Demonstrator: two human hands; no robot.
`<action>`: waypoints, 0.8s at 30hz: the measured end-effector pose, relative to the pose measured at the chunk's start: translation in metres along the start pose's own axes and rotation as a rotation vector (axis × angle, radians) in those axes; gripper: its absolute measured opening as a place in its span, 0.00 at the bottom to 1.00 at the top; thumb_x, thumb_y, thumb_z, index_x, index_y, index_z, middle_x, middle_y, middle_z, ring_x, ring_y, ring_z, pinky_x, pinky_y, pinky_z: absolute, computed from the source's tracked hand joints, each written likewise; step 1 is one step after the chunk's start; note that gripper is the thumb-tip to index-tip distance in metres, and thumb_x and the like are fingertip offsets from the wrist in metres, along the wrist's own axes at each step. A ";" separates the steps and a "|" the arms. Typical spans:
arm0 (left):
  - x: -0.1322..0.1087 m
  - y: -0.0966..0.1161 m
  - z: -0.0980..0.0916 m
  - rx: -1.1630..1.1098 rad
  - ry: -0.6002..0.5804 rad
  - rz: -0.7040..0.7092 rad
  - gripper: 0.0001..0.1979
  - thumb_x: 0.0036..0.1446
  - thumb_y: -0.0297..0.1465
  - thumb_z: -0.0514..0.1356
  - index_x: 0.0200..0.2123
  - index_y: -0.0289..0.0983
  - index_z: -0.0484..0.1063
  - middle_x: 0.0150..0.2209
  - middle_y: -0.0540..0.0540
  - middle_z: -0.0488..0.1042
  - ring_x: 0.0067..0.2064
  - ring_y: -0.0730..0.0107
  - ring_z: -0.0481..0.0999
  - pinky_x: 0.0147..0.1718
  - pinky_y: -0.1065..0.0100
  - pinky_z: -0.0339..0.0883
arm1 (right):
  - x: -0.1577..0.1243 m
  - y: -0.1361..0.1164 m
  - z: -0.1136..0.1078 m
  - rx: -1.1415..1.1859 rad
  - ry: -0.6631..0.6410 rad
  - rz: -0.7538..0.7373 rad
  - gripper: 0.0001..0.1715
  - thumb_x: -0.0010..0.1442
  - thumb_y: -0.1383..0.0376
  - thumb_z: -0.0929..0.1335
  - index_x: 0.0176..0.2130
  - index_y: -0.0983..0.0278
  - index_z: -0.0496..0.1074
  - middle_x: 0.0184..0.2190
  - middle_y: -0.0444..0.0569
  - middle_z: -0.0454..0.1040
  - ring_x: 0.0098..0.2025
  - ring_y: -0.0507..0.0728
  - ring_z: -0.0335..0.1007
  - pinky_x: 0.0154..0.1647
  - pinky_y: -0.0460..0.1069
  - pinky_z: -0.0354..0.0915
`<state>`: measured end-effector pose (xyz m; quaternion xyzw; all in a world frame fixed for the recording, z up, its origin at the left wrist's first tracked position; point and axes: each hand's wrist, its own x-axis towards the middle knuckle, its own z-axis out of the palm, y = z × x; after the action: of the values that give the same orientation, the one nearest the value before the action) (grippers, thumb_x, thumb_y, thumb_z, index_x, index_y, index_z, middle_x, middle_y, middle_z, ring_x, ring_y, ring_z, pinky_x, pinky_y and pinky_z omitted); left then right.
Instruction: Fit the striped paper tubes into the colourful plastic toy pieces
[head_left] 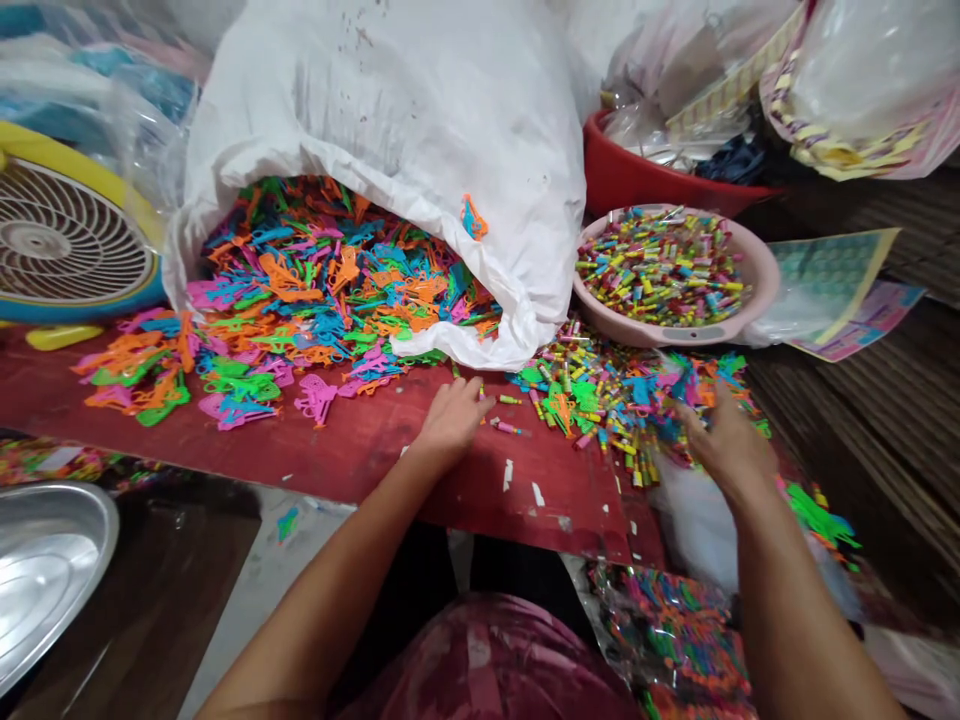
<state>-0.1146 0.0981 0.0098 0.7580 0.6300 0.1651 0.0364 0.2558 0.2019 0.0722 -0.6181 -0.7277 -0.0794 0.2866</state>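
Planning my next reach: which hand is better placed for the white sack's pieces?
Probably the left hand: it is in front of the white sack, while the right hand is farther off, at the mixed pile near the pink basin.

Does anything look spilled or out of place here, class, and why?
A green-blue plastic piece lies alone on the pale floor, off the red tabletop. An orange-blue piece rests on the white sack's outside, apart from the heap at its mouth.
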 end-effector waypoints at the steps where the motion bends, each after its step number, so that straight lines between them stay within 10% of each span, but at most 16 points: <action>1: 0.007 -0.001 -0.004 0.052 -0.070 0.047 0.15 0.64 0.27 0.53 0.48 0.40 0.76 0.48 0.39 0.71 0.48 0.55 0.68 0.43 0.59 0.61 | 0.001 0.004 -0.004 -0.072 0.019 -0.020 0.30 0.59 0.50 0.67 0.53 0.69 0.71 0.37 0.68 0.75 0.35 0.68 0.73 0.36 0.60 0.64; 5: 0.024 -0.006 -0.014 0.126 -0.127 0.178 0.11 0.63 0.28 0.53 0.40 0.38 0.76 0.45 0.40 0.72 0.49 0.56 0.67 0.42 0.60 0.60 | -0.019 -0.034 0.001 0.107 0.033 -0.189 0.22 0.64 0.59 0.63 0.54 0.66 0.71 0.47 0.63 0.74 0.47 0.66 0.71 0.48 0.59 0.65; 8: 0.022 -0.010 -0.016 0.064 -0.071 0.178 0.10 0.64 0.28 0.53 0.41 0.38 0.74 0.44 0.41 0.73 0.47 0.58 0.70 0.41 0.61 0.60 | -0.038 -0.090 0.023 0.378 -0.212 -0.387 0.15 0.66 0.62 0.63 0.47 0.62 0.74 0.41 0.53 0.77 0.42 0.59 0.73 0.45 0.54 0.67; 12: 0.002 -0.013 -0.017 -0.156 0.057 -0.036 0.07 0.64 0.30 0.53 0.41 0.38 0.71 0.38 0.43 0.76 0.41 0.60 0.74 0.39 0.63 0.62 | -0.043 -0.158 0.047 0.425 -0.496 -0.564 0.15 0.68 0.66 0.61 0.46 0.63 0.75 0.39 0.52 0.76 0.42 0.57 0.72 0.44 0.50 0.65; 18: -0.044 -0.010 -0.002 -0.989 0.551 -0.477 0.11 0.60 0.38 0.59 0.42 0.38 0.66 0.29 0.51 0.72 0.28 0.72 0.72 0.29 0.71 0.66 | -0.039 -0.231 0.063 0.051 -0.732 -0.675 0.13 0.62 0.61 0.67 0.43 0.67 0.74 0.42 0.58 0.73 0.45 0.62 0.70 0.44 0.51 0.63; 24: -0.066 -0.004 0.005 -1.198 0.567 -0.578 0.15 0.53 0.36 0.65 0.42 0.35 0.72 0.27 0.53 0.71 0.25 0.77 0.68 0.25 0.75 0.62 | -0.032 -0.251 0.077 0.038 -0.900 -0.594 0.17 0.50 0.66 0.72 0.41 0.67 0.71 0.41 0.56 0.75 0.41 0.61 0.72 0.37 0.49 0.63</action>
<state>-0.1268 0.0363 -0.0098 0.3388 0.5920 0.6561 0.3228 -0.0037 0.1550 0.0519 -0.3533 -0.9233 0.1291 -0.0770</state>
